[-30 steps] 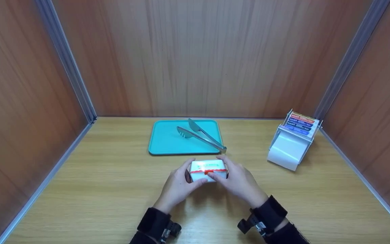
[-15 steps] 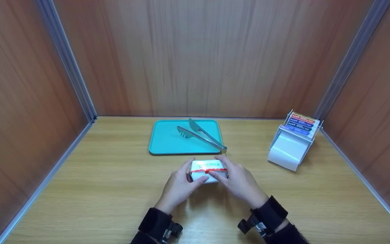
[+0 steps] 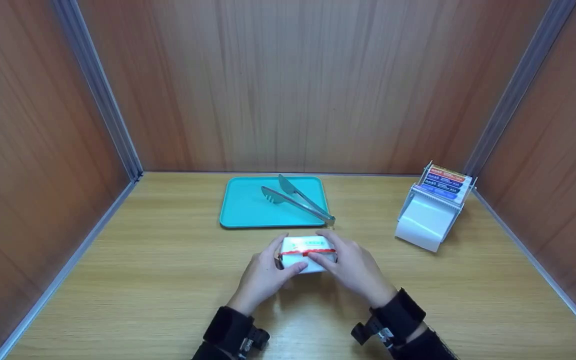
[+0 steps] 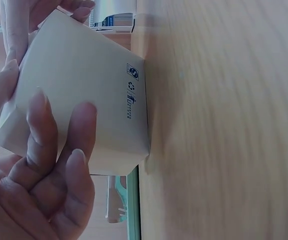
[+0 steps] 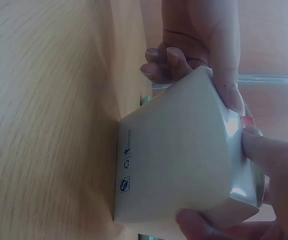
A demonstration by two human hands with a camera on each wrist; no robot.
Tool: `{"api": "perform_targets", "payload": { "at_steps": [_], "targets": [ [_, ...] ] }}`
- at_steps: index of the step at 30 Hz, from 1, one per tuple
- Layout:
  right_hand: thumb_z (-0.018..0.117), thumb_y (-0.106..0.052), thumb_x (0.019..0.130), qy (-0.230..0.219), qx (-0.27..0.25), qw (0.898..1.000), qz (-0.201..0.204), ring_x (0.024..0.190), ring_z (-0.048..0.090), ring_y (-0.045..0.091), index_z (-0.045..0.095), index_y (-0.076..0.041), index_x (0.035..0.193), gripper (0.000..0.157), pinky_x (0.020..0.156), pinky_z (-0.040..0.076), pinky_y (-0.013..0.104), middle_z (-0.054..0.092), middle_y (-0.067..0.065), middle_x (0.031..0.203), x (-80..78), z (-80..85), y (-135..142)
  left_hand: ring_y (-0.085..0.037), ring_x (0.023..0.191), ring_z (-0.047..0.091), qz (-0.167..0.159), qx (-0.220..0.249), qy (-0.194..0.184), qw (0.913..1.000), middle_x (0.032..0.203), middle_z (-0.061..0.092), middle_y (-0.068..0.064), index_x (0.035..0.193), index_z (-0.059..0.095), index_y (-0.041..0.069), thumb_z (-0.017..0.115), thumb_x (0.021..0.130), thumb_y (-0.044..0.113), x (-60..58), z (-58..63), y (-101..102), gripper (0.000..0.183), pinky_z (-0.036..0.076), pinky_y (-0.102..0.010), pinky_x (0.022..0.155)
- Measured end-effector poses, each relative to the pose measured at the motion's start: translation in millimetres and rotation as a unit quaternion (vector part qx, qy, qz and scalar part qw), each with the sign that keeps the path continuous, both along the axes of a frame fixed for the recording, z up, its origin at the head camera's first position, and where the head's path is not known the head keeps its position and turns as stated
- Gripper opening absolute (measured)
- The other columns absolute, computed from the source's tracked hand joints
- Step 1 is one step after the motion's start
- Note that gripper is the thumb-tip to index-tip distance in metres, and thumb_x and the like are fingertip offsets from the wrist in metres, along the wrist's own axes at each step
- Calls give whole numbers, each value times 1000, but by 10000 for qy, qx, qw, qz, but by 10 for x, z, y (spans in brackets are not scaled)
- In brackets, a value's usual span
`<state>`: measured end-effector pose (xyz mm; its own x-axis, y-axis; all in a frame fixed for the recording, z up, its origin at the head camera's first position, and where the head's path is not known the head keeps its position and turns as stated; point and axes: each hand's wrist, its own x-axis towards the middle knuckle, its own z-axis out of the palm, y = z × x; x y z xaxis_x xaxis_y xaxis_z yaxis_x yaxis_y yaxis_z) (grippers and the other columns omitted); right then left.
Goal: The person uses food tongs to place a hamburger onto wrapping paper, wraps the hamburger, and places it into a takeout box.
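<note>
A white paper food box (image 3: 308,244) with a red wavy line and red tab across its lid lies between my hands at the front middle of the table. My left hand (image 3: 262,275) holds its left end, thumb on the near edge. My right hand (image 3: 357,270) grips the right end, its thumb on the red tab. In the left wrist view, fingertips press against the pale box wall (image 4: 84,75), which bears small dark symbols. From the right wrist, the tilted box (image 5: 173,150) shows the same print, with both thumbs at its top edge. What the box contains is hidden.
Behind the box lies a turquoise tray (image 3: 245,210) with metal tongs (image 3: 300,202) spread across it, their hinge past its front right corner. A white rack (image 3: 425,217) with a printed label and white sheet stands at right. Wooden panels surround the table on three sides.
The near side of the box shows slightly more, as if it has tipped a little. My hands keep nearly the same place; tray, tongs and rack are unmoved.
</note>
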<state>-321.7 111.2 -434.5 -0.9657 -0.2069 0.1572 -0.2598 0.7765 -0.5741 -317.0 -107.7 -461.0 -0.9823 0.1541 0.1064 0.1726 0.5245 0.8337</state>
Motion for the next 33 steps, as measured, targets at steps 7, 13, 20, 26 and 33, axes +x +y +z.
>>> {"api": "perform_targets", "payload": {
  "at_steps": [7,13,20,26,33],
  "targets": [
    [73,-57,97,-125,-3,9999,-71,123,67,23,57,-30,153,64,100,56,47,68,6,144,-15,-11,8,-13,67,64,-30,-16,-53,10000,128,74,-13,164,42,12,84,89,54,-3,-2,-7,96,47,-30,67],
    [73,-57,97,-279,-155,9995,-71,130,64,26,56,-32,154,65,105,54,50,65,6,148,-29,-9,18,-14,66,63,-20,-42,-35,10000,126,74,-11,164,42,12,83,89,56,-10,-7,-4,96,48,-31,67],
    [73,-56,98,28,-11,10000,42,105,66,18,59,-28,153,63,86,55,42,72,4,132,-17,-7,31,-24,60,72,-202,323,136,9992,80,75,-4,161,44,4,83,92,49,-7,-29,-6,91,47,-30,56],
    [72,-53,99,-10,-38,10000,64,112,65,20,59,-30,152,60,90,55,46,68,4,141,-17,-8,31,-13,67,69,-105,46,203,9997,119,76,-13,161,43,3,84,91,50,-1,-7,2,94,52,-33,69],
    [72,-48,101,-210,-227,9994,126,136,58,26,59,-30,153,56,111,49,56,61,3,152,-1,13,17,-17,104,71,322,-325,191,9988,137,71,-12,161,47,9,78,93,58,26,8,66,89,56,-44,95]
  ]
}}
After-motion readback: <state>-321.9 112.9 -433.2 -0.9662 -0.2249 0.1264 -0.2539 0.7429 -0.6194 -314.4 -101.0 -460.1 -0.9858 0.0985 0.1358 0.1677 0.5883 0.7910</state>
